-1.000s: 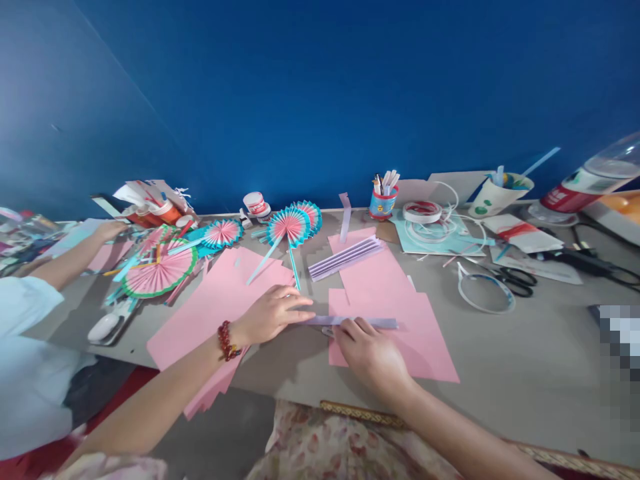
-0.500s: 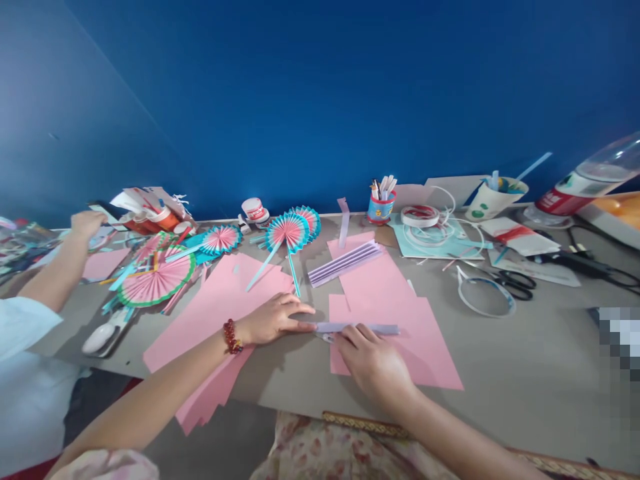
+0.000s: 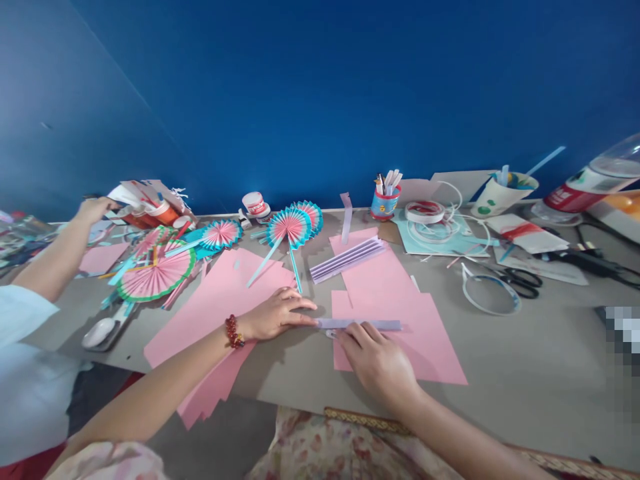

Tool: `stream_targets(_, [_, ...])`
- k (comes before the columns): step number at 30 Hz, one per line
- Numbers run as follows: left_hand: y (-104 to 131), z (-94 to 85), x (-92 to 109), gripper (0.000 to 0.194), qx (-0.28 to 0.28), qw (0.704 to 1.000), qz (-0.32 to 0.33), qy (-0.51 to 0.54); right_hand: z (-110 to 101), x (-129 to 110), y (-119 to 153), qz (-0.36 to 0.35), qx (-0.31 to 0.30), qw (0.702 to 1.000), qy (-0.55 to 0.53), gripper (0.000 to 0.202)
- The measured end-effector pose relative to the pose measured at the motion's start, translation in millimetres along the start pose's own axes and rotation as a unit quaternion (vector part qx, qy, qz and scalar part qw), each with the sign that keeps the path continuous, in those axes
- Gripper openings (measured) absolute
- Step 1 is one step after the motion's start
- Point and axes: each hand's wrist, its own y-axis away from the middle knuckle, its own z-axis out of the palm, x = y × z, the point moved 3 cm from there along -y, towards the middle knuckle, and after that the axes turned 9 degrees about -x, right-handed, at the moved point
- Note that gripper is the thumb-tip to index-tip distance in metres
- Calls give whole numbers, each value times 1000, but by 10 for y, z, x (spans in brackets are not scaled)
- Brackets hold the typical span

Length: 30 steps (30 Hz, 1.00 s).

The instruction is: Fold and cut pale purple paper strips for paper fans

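Note:
A narrow folded strip of lavender paper [image 3: 373, 325] lies across a pink sheet [image 3: 435, 347] in front of me. My left hand [image 3: 274, 315], with a red bead bracelet at the wrist, has its fingers stretched out and apart; one fingertip touches the strip's left end. The curled fingers of my right hand [image 3: 377, 357] press on the strip from its near side. A small clear or whitish piece [image 3: 331, 334] by those fingertips is too small to name. Just beyond lies a pleated lavender paper [image 3: 347, 260].
Pink sheets [image 3: 220, 287] and pink-and-blue paper fans [image 3: 289, 227] lie left of centre. Along the wall stand a pen cup [image 3: 385, 202], a tape roll [image 3: 424, 213], a paper cup [image 3: 503, 197] and a bottle [image 3: 575, 190]. Scissors [image 3: 525, 283] lie right. Another person's hand [image 3: 95, 210] reaches in from the left.
My hands and the lavender strip keep nearly the same place; the view has shifted slightly. The other person's hand at the left has moved a little toward the right.

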Motion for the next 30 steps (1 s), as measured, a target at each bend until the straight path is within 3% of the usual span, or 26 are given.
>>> stream_targets(30, [19,55,-36,47,24,1000,12,15,7,-138,-113,-31,-16,999,15,25])
